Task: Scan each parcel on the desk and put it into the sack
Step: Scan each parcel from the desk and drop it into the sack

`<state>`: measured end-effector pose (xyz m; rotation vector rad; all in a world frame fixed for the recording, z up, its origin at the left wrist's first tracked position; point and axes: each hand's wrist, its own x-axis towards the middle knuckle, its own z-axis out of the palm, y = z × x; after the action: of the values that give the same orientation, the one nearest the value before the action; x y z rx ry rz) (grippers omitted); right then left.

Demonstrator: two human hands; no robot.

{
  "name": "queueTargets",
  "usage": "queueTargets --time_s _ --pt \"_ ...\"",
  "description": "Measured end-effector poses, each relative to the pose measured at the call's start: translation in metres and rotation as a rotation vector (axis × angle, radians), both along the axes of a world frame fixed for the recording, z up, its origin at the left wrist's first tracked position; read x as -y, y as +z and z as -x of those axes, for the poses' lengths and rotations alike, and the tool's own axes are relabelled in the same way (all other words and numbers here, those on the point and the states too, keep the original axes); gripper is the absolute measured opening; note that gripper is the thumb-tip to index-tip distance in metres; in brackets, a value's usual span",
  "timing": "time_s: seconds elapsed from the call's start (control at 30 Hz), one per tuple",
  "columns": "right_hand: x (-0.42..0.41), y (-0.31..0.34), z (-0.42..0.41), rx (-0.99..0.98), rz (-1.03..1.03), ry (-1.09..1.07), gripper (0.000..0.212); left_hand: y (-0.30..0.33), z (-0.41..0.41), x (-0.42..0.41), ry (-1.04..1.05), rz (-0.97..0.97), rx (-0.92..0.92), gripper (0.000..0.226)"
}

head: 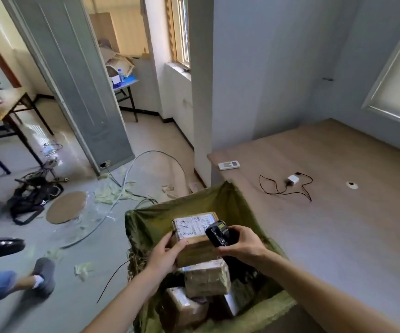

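Your left hand (167, 254) grips the parcel (195, 236) by its left edge, held right over the open sack (230, 198), label up, long axis near-to-far. Your right hand (241, 243) clutches the scanner (218, 233) touching its right side. Straight below: more parcels (206, 277) piled in the sack. Desk (338, 212) right holds only a charger (292, 180) and remote (229, 165).
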<state>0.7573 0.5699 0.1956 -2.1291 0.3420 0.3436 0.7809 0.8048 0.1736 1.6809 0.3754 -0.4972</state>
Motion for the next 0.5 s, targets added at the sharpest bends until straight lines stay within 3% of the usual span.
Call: queueTargets --time_s 0.13,0.23,0.5 --pt "0.015 -0.036 -0.023 -0.062 0.060 0.000 0.076 -0.037 -0.030 0.017 -0.073 -0.043 -0.051 0.069" --pt "0.019 -0.045 -0.029 -0.089 0.185 0.009 0.077 -0.051 -0.046 0.020 -0.217 -0.219 -0.016 0.069" --pt "0.034 -0.015 -0.016 -0.056 0.281 -0.062 0.076 -0.027 -0.084 0.007 -0.350 -0.389 0.146 0.059"
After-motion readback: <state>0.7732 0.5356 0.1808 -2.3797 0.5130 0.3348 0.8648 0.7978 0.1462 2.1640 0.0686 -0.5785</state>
